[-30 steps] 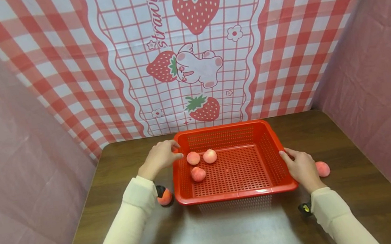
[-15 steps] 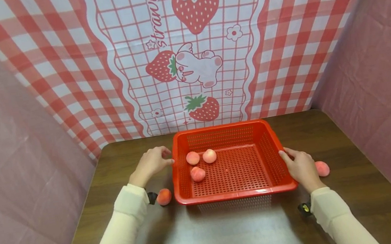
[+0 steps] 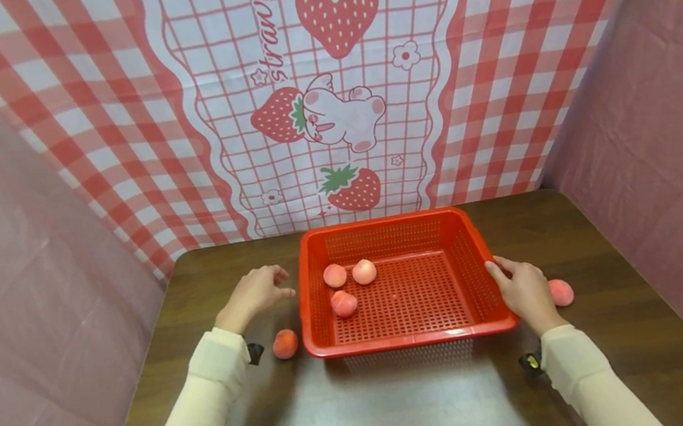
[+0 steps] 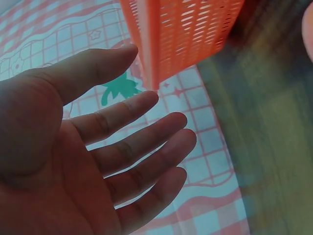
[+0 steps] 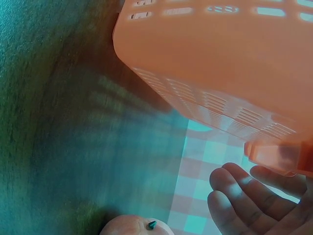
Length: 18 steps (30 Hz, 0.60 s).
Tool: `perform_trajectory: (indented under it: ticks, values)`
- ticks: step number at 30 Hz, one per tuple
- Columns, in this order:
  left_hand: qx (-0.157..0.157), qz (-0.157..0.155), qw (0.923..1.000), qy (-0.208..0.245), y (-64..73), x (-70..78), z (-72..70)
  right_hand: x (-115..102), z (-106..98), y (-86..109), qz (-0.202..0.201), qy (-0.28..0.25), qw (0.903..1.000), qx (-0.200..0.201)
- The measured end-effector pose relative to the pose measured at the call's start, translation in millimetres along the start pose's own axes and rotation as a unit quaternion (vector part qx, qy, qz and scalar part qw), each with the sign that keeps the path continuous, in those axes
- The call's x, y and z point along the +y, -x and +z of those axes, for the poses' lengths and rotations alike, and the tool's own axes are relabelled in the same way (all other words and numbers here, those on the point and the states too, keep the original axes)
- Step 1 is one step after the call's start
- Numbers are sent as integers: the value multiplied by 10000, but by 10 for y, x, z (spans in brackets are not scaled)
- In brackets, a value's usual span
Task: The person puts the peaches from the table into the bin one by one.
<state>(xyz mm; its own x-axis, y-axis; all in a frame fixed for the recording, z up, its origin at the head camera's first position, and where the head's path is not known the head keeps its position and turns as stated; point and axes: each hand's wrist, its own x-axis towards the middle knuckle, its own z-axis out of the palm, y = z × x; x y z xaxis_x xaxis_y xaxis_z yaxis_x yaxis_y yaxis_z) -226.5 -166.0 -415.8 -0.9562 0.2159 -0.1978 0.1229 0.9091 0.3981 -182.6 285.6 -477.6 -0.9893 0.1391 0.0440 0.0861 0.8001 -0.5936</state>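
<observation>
A red plastic basket (image 3: 417,339) with perforated walls stands on the table. Three peaches, among them a pale one (image 3: 364,272), lie in its left part. My left hand (image 3: 256,296) hovers just left of the rim, fingers spread and relaxed; the left wrist view shows its bare palm (image 4: 63,147). Below that hand a redder peach (image 3: 285,344) sits on the table. My right hand (image 3: 527,293) grips the basket's right rim, thumb on top and fingers (image 5: 244,196) beneath the edge. Another peach (image 3: 560,293) lies right beside this hand.
The brown wooden table (image 3: 626,341) ends at a checked strawberry-print cloth (image 3: 340,99) behind the basket. Pink drapes (image 3: 653,96) hang along both sides.
My left hand has drawn back from over the basket's left rim, leftward and down, leaving the peach near its wrist in fuller view. The right hand stays on the rim.
</observation>
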Motion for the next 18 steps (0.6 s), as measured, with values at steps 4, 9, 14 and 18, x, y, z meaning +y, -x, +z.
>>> perform_trajectory:
  ticks: [4,9,14,18]
  values:
    - [-9,23,10000,-14,16,-59,74,-12,-2,-6,-14,-8,10000,20]
    - [-59,9,10000,4,54,-119,165,-19,6,-10,-137,14,9997,181]
    - [-104,27,9999,53,105,-158,245,-21,10,-5,-117,7,9997,193]
    - [-258,-31,9996,121,142,-177,313,-9,9,-1,-131,4,9997,214]
